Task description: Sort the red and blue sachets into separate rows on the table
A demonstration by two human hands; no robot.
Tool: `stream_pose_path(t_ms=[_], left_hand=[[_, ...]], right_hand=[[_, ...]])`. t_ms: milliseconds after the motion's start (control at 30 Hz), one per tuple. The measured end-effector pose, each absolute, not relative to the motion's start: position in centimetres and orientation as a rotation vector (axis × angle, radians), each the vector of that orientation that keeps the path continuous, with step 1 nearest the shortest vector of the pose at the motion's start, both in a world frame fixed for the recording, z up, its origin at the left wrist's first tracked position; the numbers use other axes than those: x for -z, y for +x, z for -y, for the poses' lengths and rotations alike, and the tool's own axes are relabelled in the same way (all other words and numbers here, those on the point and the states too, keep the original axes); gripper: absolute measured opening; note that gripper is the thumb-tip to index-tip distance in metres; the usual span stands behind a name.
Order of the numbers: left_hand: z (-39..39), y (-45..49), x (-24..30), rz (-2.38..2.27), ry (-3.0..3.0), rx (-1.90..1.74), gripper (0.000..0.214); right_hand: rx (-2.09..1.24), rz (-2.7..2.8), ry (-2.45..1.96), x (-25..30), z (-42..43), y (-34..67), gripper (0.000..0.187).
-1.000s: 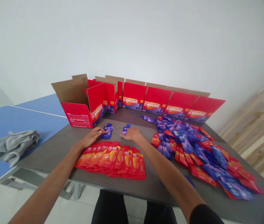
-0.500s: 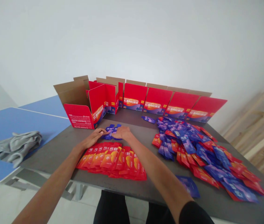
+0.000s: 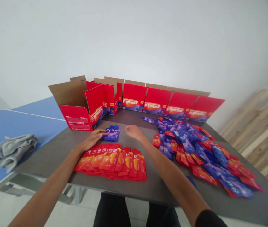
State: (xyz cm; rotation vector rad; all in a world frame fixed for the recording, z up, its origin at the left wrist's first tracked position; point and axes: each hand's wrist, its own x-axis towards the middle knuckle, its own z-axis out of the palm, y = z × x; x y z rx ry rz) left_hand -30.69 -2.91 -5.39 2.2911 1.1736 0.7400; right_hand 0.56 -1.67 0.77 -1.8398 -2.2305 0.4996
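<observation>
A dark grey, matte tabletop (image 3: 53, 157) carries everything, with a smooth blue table (image 3: 18, 121) butted against its left side, where a crumpled grey cloth (image 3: 8, 149) lies. Along the far edge stands a row of glossy red cardboard boxes (image 3: 156, 102), their brown flaps raised; the nearest open box (image 3: 82, 107) sits at the left end. A loose heap of flat red and blue foil sachets (image 3: 200, 151) spreads over the right side. Near the front edge lies a fanned, overlapping row of red sachets (image 3: 112, 160). Behind it rests a small stack of blue sachets (image 3: 112, 134), the left hand (image 3: 92, 140) touching its left edge with flat, released fingers. The right hand (image 3: 134, 131) hovers just right of it, fingers loosely curled, grasping nothing.
</observation>
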Motion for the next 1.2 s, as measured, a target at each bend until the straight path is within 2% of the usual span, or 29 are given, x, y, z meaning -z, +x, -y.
stream_pose_path(t_ms=[100, 233, 333, 467, 533, 733, 967, 1100, 1200], left_hand=[[2.8, -30.8, 5.4, -1.153, 2.306, -0.706, 0.074], [2.7, -30.8, 5.4, -1.137, 2.324, -0.682, 0.074], [2.8, -30.8, 5.3, -1.131, 2.341, -0.677, 0.074], [2.9, -30.8, 5.3, -1.129, 2.353, -0.675, 0.073], [2.9, -30.8, 5.4, -1.131, 2.357, -0.677, 0.073], [2.9, -30.7, 5.3, -1.137, 2.368, -0.662, 0.074], [3.2, -30.5, 4.9, -1.139, 2.377, -0.627, 0.072], [3.4, -30.3, 4.7, -1.145, 2.385, -0.626, 0.07], [3.3, -30.3, 4.8, -1.154, 2.384, -0.634, 0.07]], right_hand=[[-0.219, 2.126, -2.191, -1.9, 2.7, 6.3, 0.044], [-0.213, 2.168, -2.524, -2.3, 4.8, 13.7, 0.049], [-0.288, 2.311, -2.428, -1.4, 7.3, 17.8, 0.05], [-0.321, 2.537, -2.145, 0.6, 11.0, 20.6, 0.083], [-0.285, 2.568, -2.096, 1.4, 12.6, 21.1, 0.089], [-0.078, 2.582, -2.0, 2.6, 15.4, 22.0, 0.076], [0.116, 2.576, -1.996, 1.2, 16.0, 21.8, 0.061], [0.287, 2.54, -2.057, 0.3, 15.9, 20.6, 0.031], [0.373, 2.466, -2.027, 0.0, 15.4, 19.3, 0.035]])
